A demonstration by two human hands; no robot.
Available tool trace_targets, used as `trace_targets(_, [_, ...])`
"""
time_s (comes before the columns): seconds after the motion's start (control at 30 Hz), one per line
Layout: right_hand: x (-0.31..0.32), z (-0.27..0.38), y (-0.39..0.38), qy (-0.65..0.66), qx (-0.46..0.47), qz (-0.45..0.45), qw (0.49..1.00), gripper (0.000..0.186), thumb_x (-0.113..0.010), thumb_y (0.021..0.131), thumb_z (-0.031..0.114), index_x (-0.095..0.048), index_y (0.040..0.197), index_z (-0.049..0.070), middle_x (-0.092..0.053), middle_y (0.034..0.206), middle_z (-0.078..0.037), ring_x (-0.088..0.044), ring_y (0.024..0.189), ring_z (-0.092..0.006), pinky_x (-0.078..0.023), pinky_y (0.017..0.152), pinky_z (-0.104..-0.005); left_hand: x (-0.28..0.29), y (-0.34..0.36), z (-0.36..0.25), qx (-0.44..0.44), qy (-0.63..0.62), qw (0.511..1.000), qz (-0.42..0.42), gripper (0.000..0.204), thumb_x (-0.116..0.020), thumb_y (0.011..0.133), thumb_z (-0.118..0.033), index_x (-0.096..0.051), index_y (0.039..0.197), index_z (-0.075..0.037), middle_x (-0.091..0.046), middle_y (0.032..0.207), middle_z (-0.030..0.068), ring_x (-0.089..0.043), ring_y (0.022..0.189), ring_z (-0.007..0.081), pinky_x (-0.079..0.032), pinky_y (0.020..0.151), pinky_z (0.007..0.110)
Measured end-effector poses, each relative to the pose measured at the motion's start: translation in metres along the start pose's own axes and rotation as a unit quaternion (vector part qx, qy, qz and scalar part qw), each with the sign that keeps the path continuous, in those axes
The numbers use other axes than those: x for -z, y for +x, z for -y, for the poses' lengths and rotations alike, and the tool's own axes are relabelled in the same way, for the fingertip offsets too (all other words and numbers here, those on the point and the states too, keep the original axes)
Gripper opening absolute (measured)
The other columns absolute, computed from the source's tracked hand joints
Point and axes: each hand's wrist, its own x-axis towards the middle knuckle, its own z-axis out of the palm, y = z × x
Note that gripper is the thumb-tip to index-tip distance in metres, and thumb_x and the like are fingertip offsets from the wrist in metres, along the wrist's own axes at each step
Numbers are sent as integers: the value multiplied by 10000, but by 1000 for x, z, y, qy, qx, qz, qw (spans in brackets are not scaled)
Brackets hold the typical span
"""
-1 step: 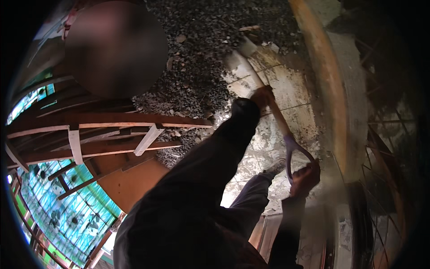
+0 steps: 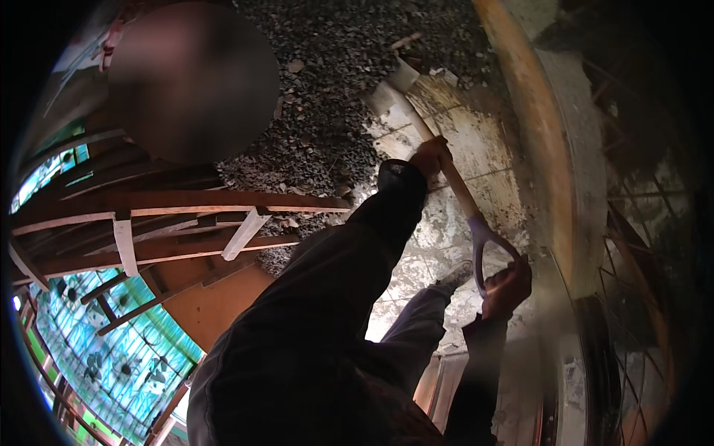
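Note:
A shovel point(image 2: 462, 195) slants across the middle, with a pale wooden shaft and a purple-grey D-shaped handle. My left hand point(image 2: 430, 157) is wrapped round the shaft partway down. On the D-handle at the near end, my right hand point(image 2: 508, 288) is closed. The light-coloured blade lies at the edge of a heap of dark gravel point(image 2: 320, 119), low over the stained tiled floor point(image 2: 483, 141). Whether the blade carries any gravel is hard to make out.
Wooden frames point(image 2: 186, 201) with crossbars jut in from the left, beside an orange-brown board point(image 2: 216, 297) and a turquoise patterned sheet point(image 2: 104, 334). A long wooden beam point(image 2: 547, 126) runs along the right. My shoe point(image 2: 455, 275) stands on the tiles. A blurred round patch hides the upper left.
Both hands and the shovel's handle have shifted very slightly up and left in the picture. My grip on the shovel is unchanged.

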Motion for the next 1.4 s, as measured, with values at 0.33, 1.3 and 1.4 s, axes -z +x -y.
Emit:
trace_targets(0.33, [55, 27, -5, 14, 51, 66, 996, 277, -570, 842, 313, -490, 771, 58, -358, 477, 6, -345, 383, -99, -287, 365, -264, -56, -32, -78, 207, -341, 884, -243, 79, -441, 876, -109, -470, 935, -64, -446, 660, 40, -452, 574, 175, -448, 547, 303])
trace_targets(1.3, [269, -53, -69, -258, 228, -15, 938, 244, -425, 841, 233, -502, 864, 2, -503, 619, -90, -491, 572, -247, -391, 539, -363, -201, -142, 49, 166, -263, 950, -42, 242, -433, 900, -107, -439, 1128, -29, -495, 652, 29, -529, 563, 172, -470, 508, 312])
trace_targets(1.4, [285, -6, -86, 114, -31, -98, 988, 355, -386, 900, 367, -497, 865, 31, -459, 507, -46, -429, 429, -174, -344, 411, -284, -304, -111, -22, 406, -279, 858, -144, 100, -510, 839, -120, -580, 823, -49, -480, 605, 59, -486, 497, 194, -435, 455, 332])
